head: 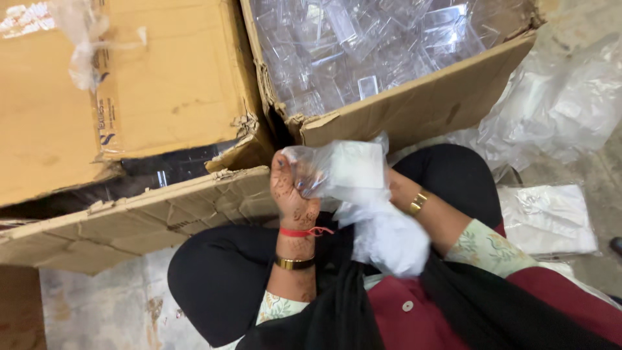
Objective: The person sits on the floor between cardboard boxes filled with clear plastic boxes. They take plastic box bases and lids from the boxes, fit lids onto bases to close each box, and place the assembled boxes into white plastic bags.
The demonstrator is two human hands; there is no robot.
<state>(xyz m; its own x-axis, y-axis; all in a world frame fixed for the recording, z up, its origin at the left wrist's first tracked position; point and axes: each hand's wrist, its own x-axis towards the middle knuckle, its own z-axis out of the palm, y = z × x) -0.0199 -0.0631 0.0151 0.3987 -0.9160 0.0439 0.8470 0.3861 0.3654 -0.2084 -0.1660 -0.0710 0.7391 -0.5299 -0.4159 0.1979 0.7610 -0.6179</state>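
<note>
Between the two raised hands, just above the person's lap, a clear plastic bag (350, 175) holding a white square piece is gripped. The left hand (293, 185) is closed on the bag's left edge, fingers curled around the crumpled film, with a red thread and a gold bangle on its wrist. The right hand (389, 185) is mostly hidden behind the bag; it seems to press against the bag's right side, but whether its fingers are closed cannot be told. A gold bangle sits on that wrist too. Below the bag, a bunch of crumpled plastic film (387, 240) hangs down onto the lap, touching the dark clothing. Just beyond the hands stands an open cardboard box (414, 107) filled with small clear plastic cases (363, 45). Left of it lies a second cardboard box (129, 97), its torn flap lying near the left knee. On the floor at the right rest a flat white packet in plastic (547, 217) and a heap of loose plastic sheeting (564, 104).
</note>
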